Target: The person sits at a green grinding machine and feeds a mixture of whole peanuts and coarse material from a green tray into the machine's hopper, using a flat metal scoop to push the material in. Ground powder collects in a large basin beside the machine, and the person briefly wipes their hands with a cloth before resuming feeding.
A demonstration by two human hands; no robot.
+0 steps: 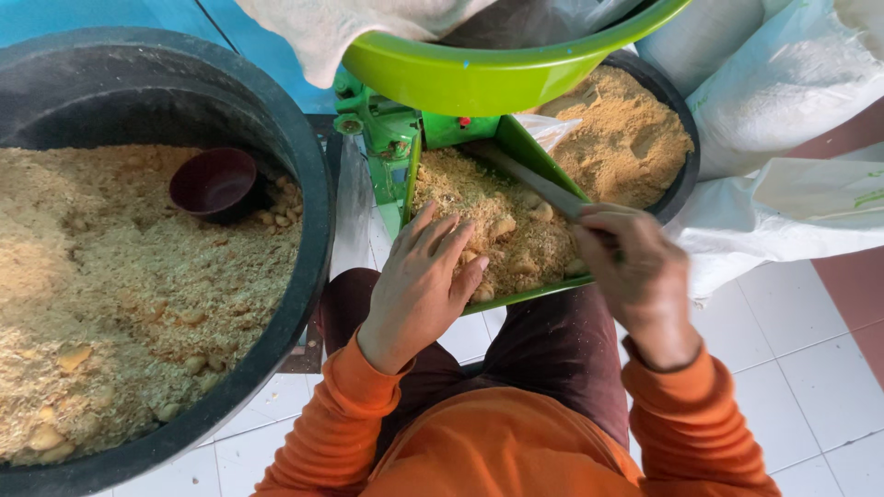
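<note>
My left hand (421, 281) lies flat, fingers spread, on coarse tan meal with pale lumps in the green metal chute (539, 156) of a green machine. My right hand (635, 271) is shut around the handle of a long grey blade-like tool (534, 182) that reaches diagonally up across the meal toward the machine's body. Orange sleeves cover both forearms. The tool's far tip is hidden under the green hopper (497, 74).
A big black tub (308, 175) of the same coarse meal sits at the left, with a small dark red bowl (214, 182) in it. Behind the chute a second black tub (677, 184) holds finer brown powder. White sacks (783, 101) stand at the right on a tiled floor.
</note>
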